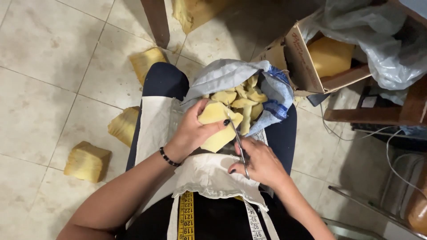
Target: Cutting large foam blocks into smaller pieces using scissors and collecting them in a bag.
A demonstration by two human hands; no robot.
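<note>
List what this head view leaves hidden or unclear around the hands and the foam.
- Scissors: handles hidden inside the right hand.
- Foam piece: left part covered by the left hand.
- Bag: depth hidden beneath cut foam bits.
- Cardboard box: contents partly covered by plastic sheet.

Head camera, looking steeply down

One close view from above the lap, tiled floor [40,89] filling the frame's left, cardboard box [311,58] upper right.

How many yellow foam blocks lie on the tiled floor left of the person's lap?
3: one yellow foam block by the table leg, one against the left knee, one lower left. Others may be hidden.
</note>
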